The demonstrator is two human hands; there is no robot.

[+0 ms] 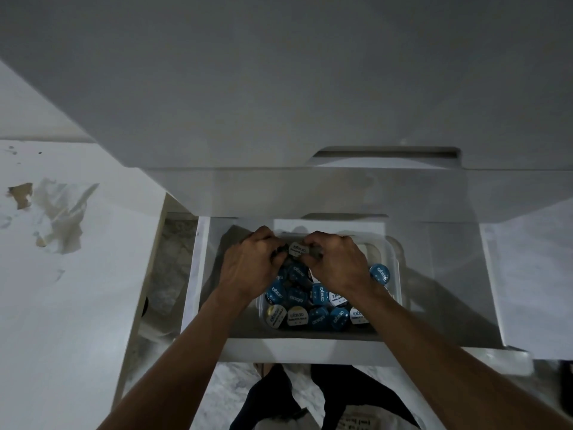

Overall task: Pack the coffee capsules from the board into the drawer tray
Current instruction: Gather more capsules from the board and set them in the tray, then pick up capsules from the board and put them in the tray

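A clear plastic tray [393,249] stands inside the open white drawer [297,347] below the counter. It holds several coffee capsules [319,318] with blue or white printed lids, heaped together. My left hand [248,268] and my right hand [338,262] are both over the far end of the tray, fingers curled. Between them they hold capsules, one with a white lid [298,250] showing in the gap. What lies under the palms is hidden. No board is in view.
A grey-white countertop [279,72] overhangs the drawer's back. A white surface on the left carries crumpled clear wrapping [59,215]. A marble-patterned floor [223,395] and my dark legs [269,398] show below the drawer front. A closed drawer front [533,274] sits at the right.
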